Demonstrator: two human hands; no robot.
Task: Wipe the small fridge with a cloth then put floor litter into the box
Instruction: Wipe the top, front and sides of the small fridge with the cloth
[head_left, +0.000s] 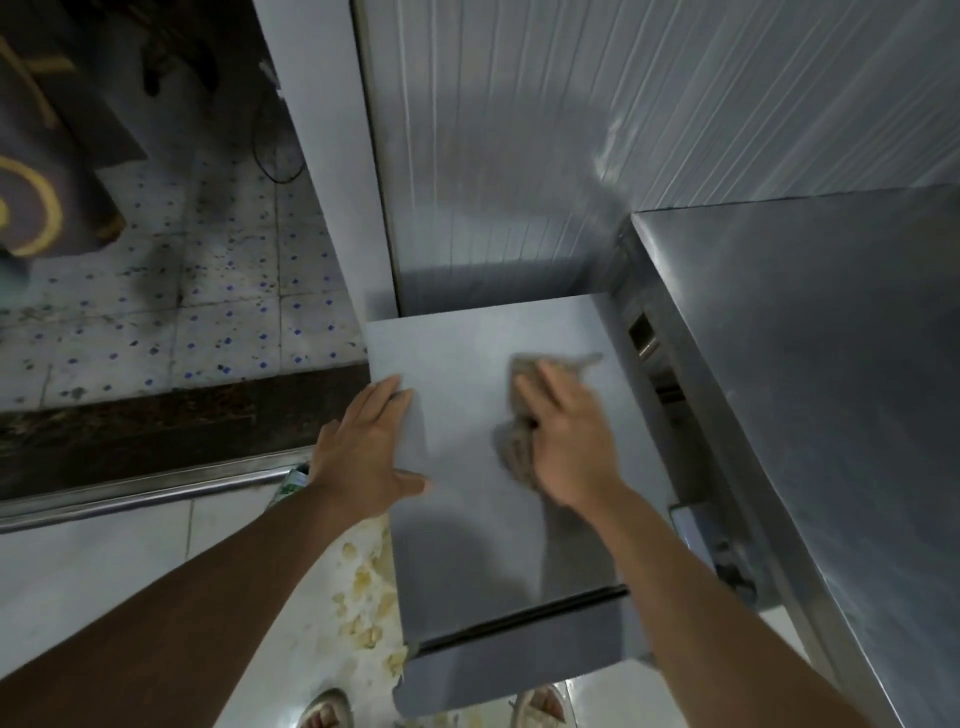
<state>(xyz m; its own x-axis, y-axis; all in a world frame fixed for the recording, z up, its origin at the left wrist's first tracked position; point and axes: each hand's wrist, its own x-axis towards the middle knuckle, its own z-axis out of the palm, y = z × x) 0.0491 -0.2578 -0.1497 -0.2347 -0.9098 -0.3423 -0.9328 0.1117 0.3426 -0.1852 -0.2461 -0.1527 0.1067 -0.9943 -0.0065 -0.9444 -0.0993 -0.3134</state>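
The small grey fridge (467, 545) stands below me, its flat top facing up. My right hand (566, 436) presses a crumpled grey-brown cloth (519, 447) onto the right half of that top; the cloth sticks out ahead of the fingers and beside the palm. My left hand (363, 447) rests flat on the top's left edge with fingers straight and thumb spread. Pale yellowish litter (363, 587) lies scattered on the white floor beside the fridge's left side. No box is in view.
A taller steel appliance (810, 395) stands close on the right. A ribbed metal wall (545, 156) rises behind the fridge. A metal threshold rail (145, 493) and speckled tiles (182, 291) lie to the left. My sandalled feet (327, 712) show at the bottom.
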